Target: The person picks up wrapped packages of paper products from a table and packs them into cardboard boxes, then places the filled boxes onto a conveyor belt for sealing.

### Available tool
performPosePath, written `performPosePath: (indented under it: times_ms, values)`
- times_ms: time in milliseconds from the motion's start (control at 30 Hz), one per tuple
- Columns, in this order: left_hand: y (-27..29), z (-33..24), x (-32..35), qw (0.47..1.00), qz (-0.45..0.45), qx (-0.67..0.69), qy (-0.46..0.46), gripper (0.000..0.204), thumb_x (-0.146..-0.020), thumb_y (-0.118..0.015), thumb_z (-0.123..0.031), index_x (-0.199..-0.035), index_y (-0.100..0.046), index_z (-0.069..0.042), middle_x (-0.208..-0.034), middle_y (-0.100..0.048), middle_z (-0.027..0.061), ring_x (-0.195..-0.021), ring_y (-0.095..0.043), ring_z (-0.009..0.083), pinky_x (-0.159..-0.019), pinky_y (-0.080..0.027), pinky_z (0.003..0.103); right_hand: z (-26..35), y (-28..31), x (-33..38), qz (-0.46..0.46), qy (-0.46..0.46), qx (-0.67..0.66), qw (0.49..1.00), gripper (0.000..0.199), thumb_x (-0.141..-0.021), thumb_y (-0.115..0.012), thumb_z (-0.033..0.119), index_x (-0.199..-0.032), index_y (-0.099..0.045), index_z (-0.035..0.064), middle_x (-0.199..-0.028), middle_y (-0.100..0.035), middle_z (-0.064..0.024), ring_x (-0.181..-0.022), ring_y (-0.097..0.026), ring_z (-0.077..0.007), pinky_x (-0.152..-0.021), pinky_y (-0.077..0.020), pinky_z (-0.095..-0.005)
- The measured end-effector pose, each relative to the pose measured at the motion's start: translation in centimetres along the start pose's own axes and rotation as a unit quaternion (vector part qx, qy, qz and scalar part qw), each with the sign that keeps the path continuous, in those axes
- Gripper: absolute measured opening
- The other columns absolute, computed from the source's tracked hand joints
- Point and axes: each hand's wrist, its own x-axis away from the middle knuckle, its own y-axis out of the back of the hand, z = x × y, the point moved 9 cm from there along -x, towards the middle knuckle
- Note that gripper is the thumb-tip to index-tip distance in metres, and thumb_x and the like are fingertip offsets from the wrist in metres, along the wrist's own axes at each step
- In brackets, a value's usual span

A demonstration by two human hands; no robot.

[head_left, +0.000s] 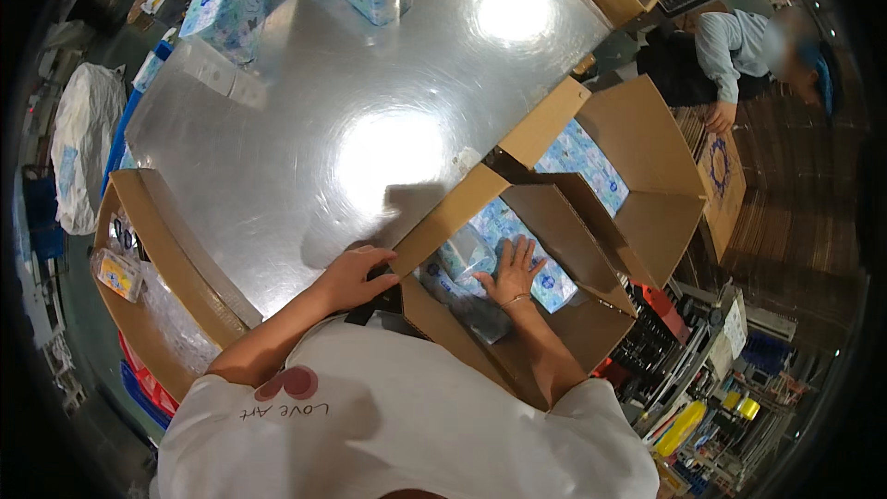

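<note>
Right hand (pixel 511 270) flat on glossy packs (pixel 554 282) inside cardboard box (pixel 647 212).

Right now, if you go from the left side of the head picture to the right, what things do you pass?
White plastic bag → open cardboard box with small packets → left hand on the shiny metal table → right hand on blue-and-white packs in the big cardboard box → another person's hand on a flat carton.

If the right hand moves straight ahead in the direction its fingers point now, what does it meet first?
The right hand lies flat on blue-and-white packs inside the open cardboard box, fingers pointing up-picture. Probably it meets the inner cardboard flap first, though depth is unclear.
</note>
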Motion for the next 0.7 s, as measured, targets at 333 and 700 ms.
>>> performPosePath:
  times_ms: [333,700]
  values:
    - [6.7,0.0,-1.0,0.997,-0.054,-0.021,-0.042,0.04,-0.08,-0.065,-0.024,-0.111,-0.056,-0.001,-0.099,-0.061,0.0138,-0.091,-0.059,0.0231,-0.075,-0.048,0.032,2.3,0.4,-5.7,0.043,-0.066,0.007,0.997,0.089,-0.073,-0.058,0.059,-0.139,-0.023,0.009,-0.144,-0.013,-0.0251,-0.133,-0.007,-0.042,-0.098,-0.0066,-0.0686]
    - [9.7,5.1,1.6,0.974,-0.164,0.148,0.05,0.025,-0.083,-0.061,-0.013,-0.105,-0.058,-0.001,-0.089,-0.061,0.0058,-0.08,-0.055,0.0129,-0.071,-0.045,0.024,-13.4,-3.2,1.4,-0.09,-0.168,0.244,0.951,0.091,-0.072,-0.064,0.018,-0.143,-0.006,0.017,-0.149,0.002,-0.0143,-0.136,-0.001,-0.0385,-0.106,-0.0124,-0.0544]
